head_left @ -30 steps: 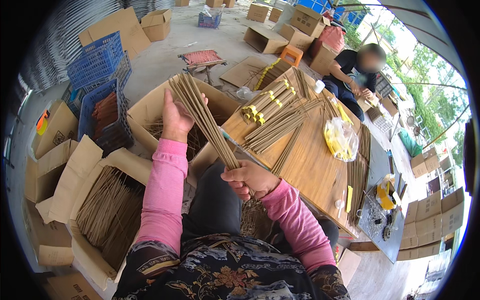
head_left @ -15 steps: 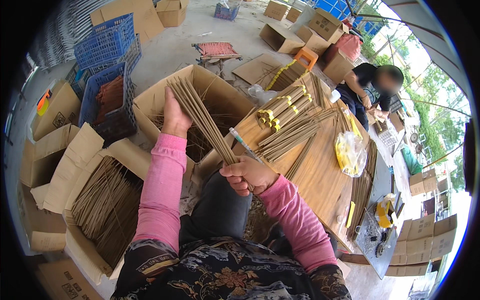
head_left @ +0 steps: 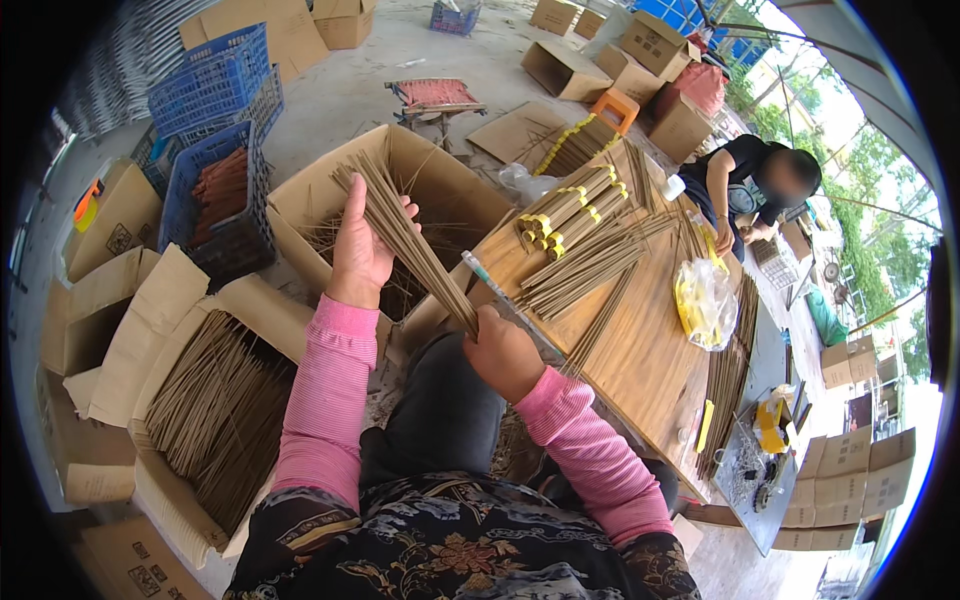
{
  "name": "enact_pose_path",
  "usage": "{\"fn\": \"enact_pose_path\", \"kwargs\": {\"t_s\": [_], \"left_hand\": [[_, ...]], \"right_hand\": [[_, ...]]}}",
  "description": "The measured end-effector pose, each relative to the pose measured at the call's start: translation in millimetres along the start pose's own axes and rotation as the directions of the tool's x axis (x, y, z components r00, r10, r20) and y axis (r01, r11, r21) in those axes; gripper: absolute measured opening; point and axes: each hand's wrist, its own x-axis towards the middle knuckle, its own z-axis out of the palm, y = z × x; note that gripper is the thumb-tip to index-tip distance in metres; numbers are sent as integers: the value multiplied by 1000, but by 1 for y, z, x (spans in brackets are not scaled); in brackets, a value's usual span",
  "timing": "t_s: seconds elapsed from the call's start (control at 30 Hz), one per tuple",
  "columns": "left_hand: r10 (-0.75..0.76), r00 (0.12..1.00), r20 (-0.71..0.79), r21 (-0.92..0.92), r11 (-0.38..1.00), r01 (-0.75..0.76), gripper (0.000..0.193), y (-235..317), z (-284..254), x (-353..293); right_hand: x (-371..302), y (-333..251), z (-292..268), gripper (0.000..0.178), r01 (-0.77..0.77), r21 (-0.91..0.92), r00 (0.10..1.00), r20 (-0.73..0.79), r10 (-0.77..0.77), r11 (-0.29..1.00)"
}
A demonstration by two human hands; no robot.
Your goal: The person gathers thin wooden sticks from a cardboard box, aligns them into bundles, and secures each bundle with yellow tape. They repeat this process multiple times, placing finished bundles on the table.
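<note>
— Concrete floor (head_left: 350,90) spreading out behind, littered with cardboard boxes and blue crates (head_left: 215,85). Wooden table (head_left: 640,350) slanting off to the right. And the hands?

— Right hand (head_left: 503,352) closing tight round the lower end of a bundle of thin brown sticks (head_left: 405,235), just above the lap. Left hand (head_left: 362,250) lying half open against the upper part, palm and fingers touching the fanned tips.

— Bundle pointing where?

— Slanting up and to the left, tips hanging over an open carton (head_left: 440,190) with loose sticks inside.

— Anything else nearby?

— More sticks filling the carton at lower left (head_left: 215,410). Yellow-banded bundles (head_left: 565,205) lying on the table, beside a clear bag of yellow bands (head_left: 703,300). Another person (head_left: 755,185) sitting at the far end, working apart.
</note>
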Motion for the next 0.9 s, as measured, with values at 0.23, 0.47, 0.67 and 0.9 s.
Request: {"fn": "enact_pose_path", "kwargs": {"t_s": [0.23, 0.47, 0.67, 0.9], "left_hand": [[-24, 996, -81, -90, 996, 17, 32, 10, -2, 5], [74, 980, -184, -49, 995, -84, 63, 14, -1, -2], [36, 972, -233, 126, 992, -7, 101, 15, -10, -7], [81, 995, 65, 81, 993, -86, 95, 8, -19, -5]], "right_hand": [[-11, -9, -2, 21, -2, -134, 997, -82, -9, 991], [-1, -19, -16, 15, -261, 446, 945, 298, 134, 856], [11, -25, -19, 14, -623, 686, 760, 645, 82, 376], [-2, -18, 5, 18, -122, 233, 987, 135, 92, 965]]}}
